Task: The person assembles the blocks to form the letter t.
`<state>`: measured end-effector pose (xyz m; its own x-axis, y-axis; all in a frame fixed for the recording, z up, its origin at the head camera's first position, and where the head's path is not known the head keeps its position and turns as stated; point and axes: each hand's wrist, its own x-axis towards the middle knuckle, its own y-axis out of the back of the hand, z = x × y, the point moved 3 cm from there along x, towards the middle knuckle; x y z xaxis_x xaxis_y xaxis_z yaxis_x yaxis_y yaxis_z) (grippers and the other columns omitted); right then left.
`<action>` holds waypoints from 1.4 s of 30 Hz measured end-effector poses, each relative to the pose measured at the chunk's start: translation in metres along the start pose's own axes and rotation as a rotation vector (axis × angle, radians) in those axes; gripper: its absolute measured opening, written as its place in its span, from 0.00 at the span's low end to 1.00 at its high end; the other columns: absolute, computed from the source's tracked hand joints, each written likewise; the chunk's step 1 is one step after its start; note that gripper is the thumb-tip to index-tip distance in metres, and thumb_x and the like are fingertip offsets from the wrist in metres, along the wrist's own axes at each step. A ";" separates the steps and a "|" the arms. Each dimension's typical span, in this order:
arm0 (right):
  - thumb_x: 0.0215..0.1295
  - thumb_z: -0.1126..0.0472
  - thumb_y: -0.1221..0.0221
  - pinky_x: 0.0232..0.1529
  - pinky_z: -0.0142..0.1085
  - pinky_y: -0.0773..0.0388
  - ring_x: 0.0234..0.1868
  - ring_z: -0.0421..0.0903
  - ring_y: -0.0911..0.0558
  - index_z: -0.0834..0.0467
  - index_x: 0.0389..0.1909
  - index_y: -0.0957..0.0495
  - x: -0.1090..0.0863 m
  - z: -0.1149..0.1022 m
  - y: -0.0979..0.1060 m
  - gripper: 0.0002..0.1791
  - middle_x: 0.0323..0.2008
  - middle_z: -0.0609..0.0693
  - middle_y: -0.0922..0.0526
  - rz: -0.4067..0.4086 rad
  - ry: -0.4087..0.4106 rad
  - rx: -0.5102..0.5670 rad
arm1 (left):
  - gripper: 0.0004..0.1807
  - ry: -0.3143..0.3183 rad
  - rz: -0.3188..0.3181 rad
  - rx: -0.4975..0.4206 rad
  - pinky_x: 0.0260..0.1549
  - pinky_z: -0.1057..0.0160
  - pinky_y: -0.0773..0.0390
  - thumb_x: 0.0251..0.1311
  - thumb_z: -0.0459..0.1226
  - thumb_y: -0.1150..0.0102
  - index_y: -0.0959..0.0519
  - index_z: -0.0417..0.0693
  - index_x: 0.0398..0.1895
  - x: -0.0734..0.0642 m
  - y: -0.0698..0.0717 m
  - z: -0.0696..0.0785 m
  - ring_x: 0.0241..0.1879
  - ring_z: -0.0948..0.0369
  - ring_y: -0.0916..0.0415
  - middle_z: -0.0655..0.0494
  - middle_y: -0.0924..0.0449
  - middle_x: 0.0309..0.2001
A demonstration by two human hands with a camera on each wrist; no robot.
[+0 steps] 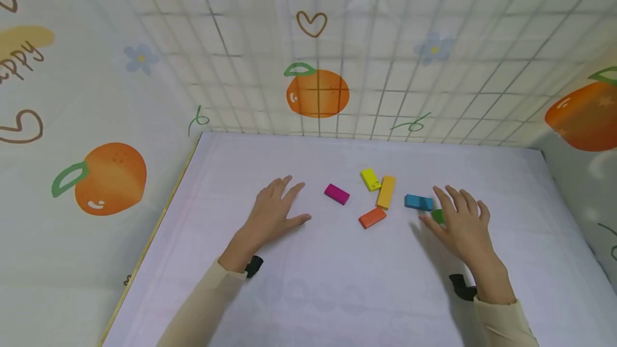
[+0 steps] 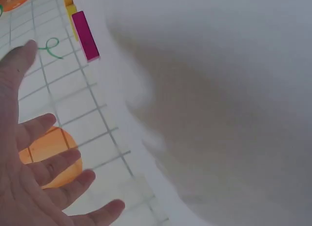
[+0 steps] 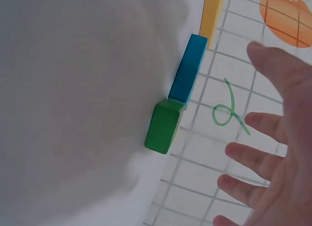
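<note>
The left hand (image 1: 271, 210) spreads its fingers, holding nothing, near a magenta block (image 1: 337, 194) on the bench (image 1: 318, 261). Then yellow (image 1: 370, 180), red (image 1: 373, 218), amber (image 1: 386, 192), blue (image 1: 418, 202) and green (image 1: 437, 216) blocks lie between the hands, perhaps for easy reach. The right hand (image 1: 464, 229), empty, fingers apart, hovers by the green. The backdrop (image 1: 250, 25) reads "happy".

You've got 6 blocks on 1 worktop (image 1: 332, 266): 1 magenta block (image 1: 337, 194) near your left grip (image 1: 273, 209); 1 yellow block (image 1: 370, 180), 1 amber block (image 1: 386, 193), 1 orange-red block (image 1: 373, 218) between your 2 grips; 1 blue block (image 1: 418, 202), 1 green block (image 1: 437, 216) by your right grip (image 1: 461, 229).
</note>
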<state>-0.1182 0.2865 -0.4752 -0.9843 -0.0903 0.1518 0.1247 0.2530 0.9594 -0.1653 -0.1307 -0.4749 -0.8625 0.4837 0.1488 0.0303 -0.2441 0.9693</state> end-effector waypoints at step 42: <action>0.69 0.54 0.37 0.54 0.75 0.47 0.63 0.74 0.37 0.65 0.67 0.32 0.026 0.023 -0.025 0.31 0.63 0.72 0.33 -0.124 -0.071 0.412 | 0.29 0.063 -0.289 -0.524 0.57 0.58 0.27 0.66 0.42 0.35 0.29 0.57 0.69 0.083 -0.044 0.013 0.57 0.60 0.29 0.59 0.30 0.65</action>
<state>-0.1502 0.3001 -0.5003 -0.9966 -0.0812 0.0102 -0.0415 0.6088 0.7922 -0.2320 -0.0684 -0.5026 -0.8278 0.5449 -0.1338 -0.4488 -0.4998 0.7408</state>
